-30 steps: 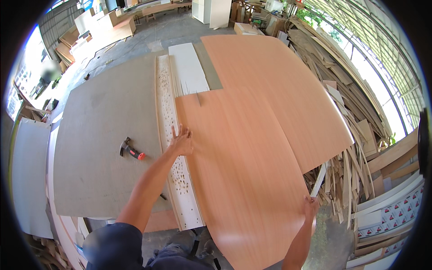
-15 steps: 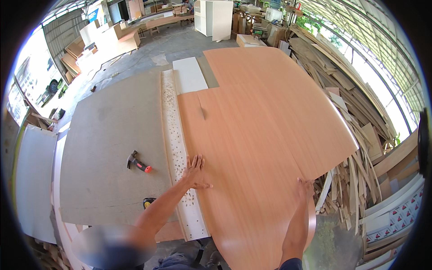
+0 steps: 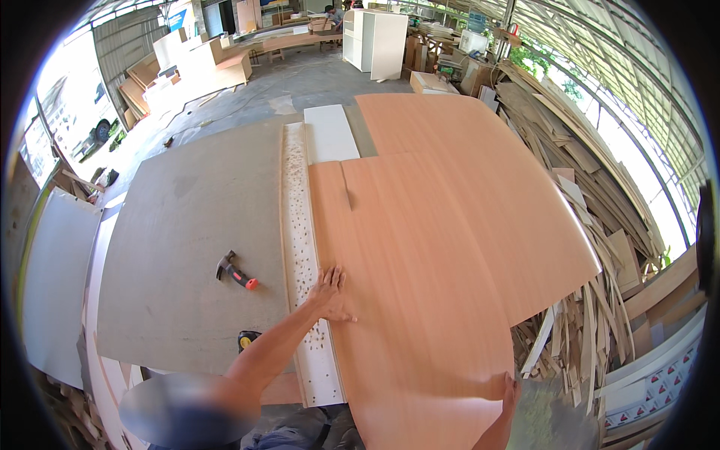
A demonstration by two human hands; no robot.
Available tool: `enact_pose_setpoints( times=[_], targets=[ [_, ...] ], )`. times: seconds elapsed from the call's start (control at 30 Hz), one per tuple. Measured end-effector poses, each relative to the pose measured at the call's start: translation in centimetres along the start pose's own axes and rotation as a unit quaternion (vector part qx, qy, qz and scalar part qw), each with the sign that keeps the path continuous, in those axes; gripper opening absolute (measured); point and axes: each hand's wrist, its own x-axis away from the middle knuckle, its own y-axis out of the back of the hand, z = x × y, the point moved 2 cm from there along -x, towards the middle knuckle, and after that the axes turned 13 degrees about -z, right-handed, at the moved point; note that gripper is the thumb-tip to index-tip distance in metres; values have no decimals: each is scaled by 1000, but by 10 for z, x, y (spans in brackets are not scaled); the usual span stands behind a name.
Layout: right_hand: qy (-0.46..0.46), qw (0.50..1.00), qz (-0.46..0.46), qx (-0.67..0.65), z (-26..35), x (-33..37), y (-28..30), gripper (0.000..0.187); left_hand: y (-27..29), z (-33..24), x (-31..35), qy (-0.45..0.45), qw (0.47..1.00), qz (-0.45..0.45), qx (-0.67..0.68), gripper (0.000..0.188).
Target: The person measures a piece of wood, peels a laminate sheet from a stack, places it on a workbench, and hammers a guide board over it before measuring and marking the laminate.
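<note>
A large wood-grain laminate sheet [image 3: 427,247] covers the right half of the work surface. A slit runs in from its far left edge. My left hand [image 3: 330,294] lies flat on the sheet by its left edge, fingers spread. At the near right edge my right hand [image 3: 510,397] grips the sheet, its fingers partly hidden; the sheet bends there. Along the sheet's left side runs a long white strip [image 3: 300,225] with brown spots and thin wooden edges. A claw hammer [image 3: 237,271] and a tape measure [image 3: 247,340] lie left of it, the tape beside my left forearm.
Under everything is a grey-brown board [image 3: 187,217]. A white panel [image 3: 330,133] lies beyond the strip. Piled wood offcuts [image 3: 589,322] crowd the right side. A white cabinet [image 3: 367,41] stands far back; a person [image 3: 330,19] is near it.
My right hand has slid toward me along the sheet's right edge, and the near part of the sheet bends more. My left hand stays flat in place. The view has shifted slightly.
</note>
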Motion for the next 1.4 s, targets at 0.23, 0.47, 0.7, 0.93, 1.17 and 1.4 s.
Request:
enact_pose_setpoints(
  times=[0.23,0.47,0.7,0.93,1.17,1.4],
  targets=[
    [23,963,-72,259,32,13,19,54,0,12,-14,-3,1000,22,-3,126],
    [81,951,-158,252,111,6,-26,60,-25,39,-41,27,1000,-7,0,119],
    [111,943,-171,262,174,-31,-101,79,-8,-17,-5,-66,998,-6,-20,118],
    [100,951,-128,263,196,-28,-132,90,-39,-4,16,-26,999,-28,8,121],
    [91,988,-112,56,59,2,-52,52,-34,-6,14,-14,1000,-21,1,122],
    [-9,996,-79,29,-8,26,-8,59,-29,-3,14,-15,1000,4,-4,122]
  ],
)
